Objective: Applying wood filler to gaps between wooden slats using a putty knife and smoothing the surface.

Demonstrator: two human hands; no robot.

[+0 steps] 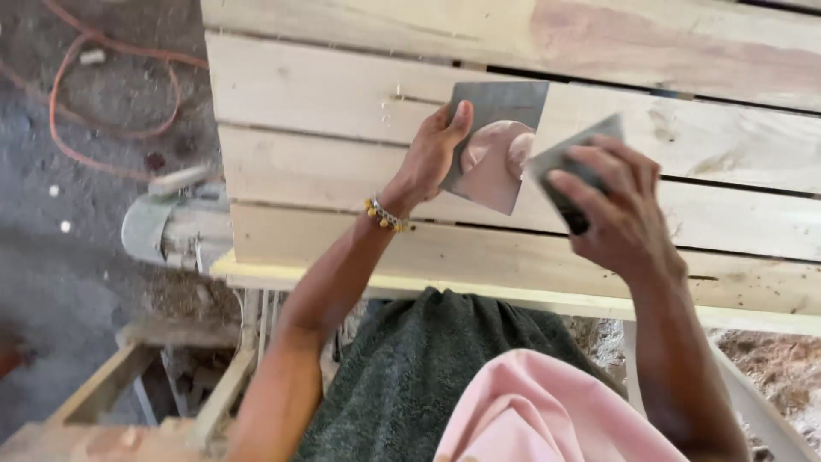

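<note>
left hand (436, 154) pinches a shiny metal sheet (496, 145) upright | right hand (616, 205) grips a gray block (569, 171), maybe sandpaper, touching the sheet's right edge | wood planks (342, 111) underneath

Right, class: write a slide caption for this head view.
Left hand holds a metal sheet, right hand a gray block, above wooden planks.

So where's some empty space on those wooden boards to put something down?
The wooden boards look bare left of the left hand, and again to the right past the right hand. The middle is crowded: the left hand holds a metal sheet and the right holds a grey pad.
</note>
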